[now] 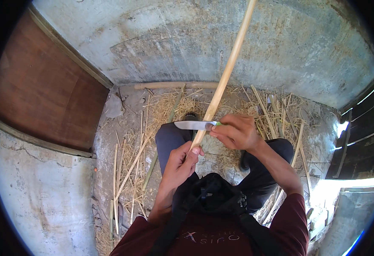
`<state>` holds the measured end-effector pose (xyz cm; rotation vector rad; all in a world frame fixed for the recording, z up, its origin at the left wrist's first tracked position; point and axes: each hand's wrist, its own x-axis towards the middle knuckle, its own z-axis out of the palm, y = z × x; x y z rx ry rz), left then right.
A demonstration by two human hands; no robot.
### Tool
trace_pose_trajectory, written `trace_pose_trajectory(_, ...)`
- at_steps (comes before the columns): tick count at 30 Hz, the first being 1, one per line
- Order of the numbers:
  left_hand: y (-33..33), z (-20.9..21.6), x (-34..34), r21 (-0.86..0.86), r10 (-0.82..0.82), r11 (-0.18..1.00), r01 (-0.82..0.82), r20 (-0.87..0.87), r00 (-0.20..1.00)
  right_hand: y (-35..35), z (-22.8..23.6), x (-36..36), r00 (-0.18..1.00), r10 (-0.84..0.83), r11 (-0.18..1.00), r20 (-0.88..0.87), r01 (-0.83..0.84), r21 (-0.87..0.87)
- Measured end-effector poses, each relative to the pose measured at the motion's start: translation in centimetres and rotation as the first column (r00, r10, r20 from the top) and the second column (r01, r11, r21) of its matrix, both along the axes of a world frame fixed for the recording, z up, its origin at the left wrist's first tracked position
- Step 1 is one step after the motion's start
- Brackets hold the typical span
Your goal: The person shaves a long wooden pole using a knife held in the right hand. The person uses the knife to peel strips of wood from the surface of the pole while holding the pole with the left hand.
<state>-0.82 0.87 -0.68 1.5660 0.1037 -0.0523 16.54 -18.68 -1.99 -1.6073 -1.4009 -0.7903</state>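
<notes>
My left hand (182, 163) is closed round the lower end of a long pale strip, which looks like split bamboo (226, 72). The strip slants up and away to the right, past the top of the view. In my right hand (237, 131) is a knife (192, 125) with a green handle, of which only a little shows between the fingers. Its silver blade points left and lies across the strip, just above my left hand. Whether the edge bites into the strip I cannot tell.
Shavings (159, 109) and loose strips (129, 170) litter the floor around my legs (172, 138). A pole (176, 85) lies along the foot of the stained wall (161, 47). A brown wooden panel (46, 85) stands at left, dark boards (357, 136) at right.
</notes>
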Motion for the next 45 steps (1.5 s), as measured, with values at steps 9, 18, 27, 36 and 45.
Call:
trace_pose_trajectory(9, -0.3, -0.4, 0.0, -0.004, 0.004, 1.000, -0.004, 0.027, 1.000, 0.0, 0.3, -0.1, 1.000, 0.002, 0.999, -0.003, -0.002, 0.041)
trace_pose_trajectory(18, -0.6, -1.1, 0.0, 0.114, 0.054, 0.991, -0.062, 0.076, 0.996, -0.4, 0.9, 0.5, 0.998, -0.057, 0.996, 0.036, 0.054, 0.078)
trace_pose_trajectory(27, -0.7, -1.3, 0.4, 0.036, 0.048, 0.998, -0.051, 0.080, 0.996, 0.0, 0.8, -0.3, 0.998, -0.063, 0.996, 0.014, 0.062, 0.068)
trace_pose_trajectory(36, -0.8, -1.6, 0.0, 0.171, 0.116, 0.976, -0.134, 0.113, 0.987, -0.3, 1.4, 0.1, 0.995, -0.098, 0.994, 0.023, 0.097, 0.047)
trace_pose_trajectory(45, -1.2, -0.7, -0.4, 0.357, 0.163, 0.912, -0.203, 0.140, 0.977, -0.4, 1.6, 0.3, 0.983, -0.146, 0.989, 0.113, 0.146, 0.008)
